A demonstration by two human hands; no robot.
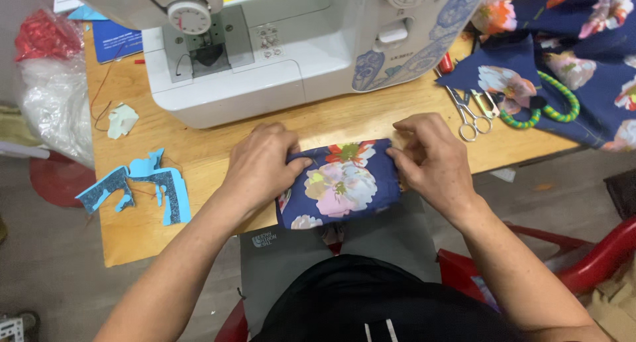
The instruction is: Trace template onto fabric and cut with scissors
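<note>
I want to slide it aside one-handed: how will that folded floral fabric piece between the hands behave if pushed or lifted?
The folded floral fabric piece looks thin and soft, so it would probably flop and unfold when lifted. Its near edge hangs over the wooden table, so a push may bunch it. Probably light: the left hand and right hand pinch it by the fingertips.

**A small sewing workshop**

The place was a home-style tailoring corner. A white sewing machine (265, 50) stood on a wooden table (152, 229) just beyond both hands. Scissors (469, 113) lay near the right hand (434, 160), with a heap of navy floral cloth (583, 57) farther right of it. Blue scraps (142, 186) lay well left of the left hand (258, 166), with loose thread (99, 97) beyond them. Plastic bags (50, 97) sat past the table's left edge, over a bare grey floor (46, 276). A red chair (583, 262) stood below the right forearm.
</note>
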